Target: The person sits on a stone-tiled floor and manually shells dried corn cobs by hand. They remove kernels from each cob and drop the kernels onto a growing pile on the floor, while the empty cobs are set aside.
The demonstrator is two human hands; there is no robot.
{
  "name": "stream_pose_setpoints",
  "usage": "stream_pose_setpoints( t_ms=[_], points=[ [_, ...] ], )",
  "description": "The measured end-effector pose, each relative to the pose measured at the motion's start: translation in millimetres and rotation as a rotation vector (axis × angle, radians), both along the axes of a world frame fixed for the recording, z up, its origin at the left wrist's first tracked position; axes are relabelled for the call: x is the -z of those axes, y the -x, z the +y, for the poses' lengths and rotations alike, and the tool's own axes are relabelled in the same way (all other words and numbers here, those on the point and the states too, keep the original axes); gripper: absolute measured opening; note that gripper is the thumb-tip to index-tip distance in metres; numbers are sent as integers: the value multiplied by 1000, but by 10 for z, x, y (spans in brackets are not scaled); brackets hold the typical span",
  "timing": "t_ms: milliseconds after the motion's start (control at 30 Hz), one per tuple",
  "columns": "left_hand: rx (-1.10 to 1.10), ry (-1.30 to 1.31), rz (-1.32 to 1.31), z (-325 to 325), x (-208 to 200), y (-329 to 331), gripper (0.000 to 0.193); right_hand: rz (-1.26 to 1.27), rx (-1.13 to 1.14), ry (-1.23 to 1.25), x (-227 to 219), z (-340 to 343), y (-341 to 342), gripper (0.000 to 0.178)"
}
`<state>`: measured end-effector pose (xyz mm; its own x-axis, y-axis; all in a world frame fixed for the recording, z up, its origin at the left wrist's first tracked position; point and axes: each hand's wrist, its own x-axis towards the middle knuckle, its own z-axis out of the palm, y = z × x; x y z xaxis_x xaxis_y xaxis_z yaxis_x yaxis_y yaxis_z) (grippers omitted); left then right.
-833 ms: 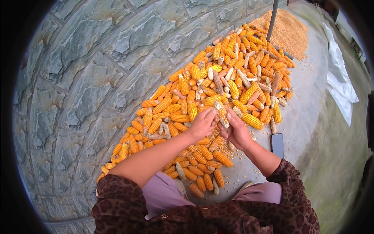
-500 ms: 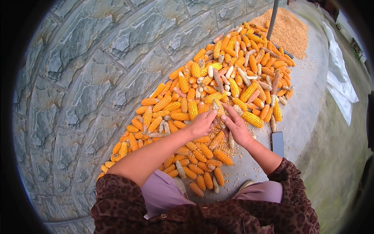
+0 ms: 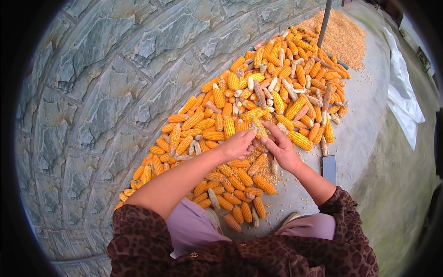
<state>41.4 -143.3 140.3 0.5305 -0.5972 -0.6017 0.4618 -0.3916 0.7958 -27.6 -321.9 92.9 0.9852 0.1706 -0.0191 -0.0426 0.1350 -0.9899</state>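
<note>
Between my two hands, above the pile, is an ear of corn (image 3: 259, 126) with yellow kernels and a paler tip pointing away from me. My left hand (image 3: 238, 146) grips it from the left, its fingers curled and partly hidden. On the other side my right hand (image 3: 282, 150) has its thumb pressed on the ear and its fingers behind it. Underneath lies a heap of orange-yellow corn ears (image 3: 214, 136) mixed with bare cobs. Loose kernels (image 3: 267, 173) are scattered just below my hands.
A grey stone wall (image 3: 115, 92) runs along the left. At the far end a mound of shelled kernels (image 3: 344, 37) sits behind an upright grey pole (image 3: 325, 23). A phone (image 3: 329, 170) lies on the concrete to the right, and white sheeting (image 3: 400, 92) lies farther right.
Both hands stay in nearly the same place. The ear has turned a little between them, and more of its yellow kernels show now.
</note>
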Motion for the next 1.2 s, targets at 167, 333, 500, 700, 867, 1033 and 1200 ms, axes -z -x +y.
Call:
stream_pose_setpoints(
  t_ms=[167, 333, 500, 700, 867, 1033, 1200],
  points=[
    [40, 33, -45, -6, 84, -26, 34, 153, 92, -163, 24, 58, -1, 51],
    [5, 4, -45, -48, 29, -13, 30, 182, 113, -262, 133, 71, -27, 51],
    [12, -47, -333, 56, 422, -39, 29, 175, 41, -215, 46, 118, -13, 51],
    [38, 49, -32, -27, 50, 0, 29, 329, 84, -583, 170, 65, -32, 49],
    [13, 141, 27, -5, 125, 29, 33, 323, 70, -570, 157, 97, -43, 47],
    [-33, 148, 2, -28, 191, 78, 32, 290, 17, -576, 176, 67, -37, 46],
    [10, 105, 33, -21, 104, 25, 31, 197, 121, -278, 143, 84, -41, 50]
  ],
)
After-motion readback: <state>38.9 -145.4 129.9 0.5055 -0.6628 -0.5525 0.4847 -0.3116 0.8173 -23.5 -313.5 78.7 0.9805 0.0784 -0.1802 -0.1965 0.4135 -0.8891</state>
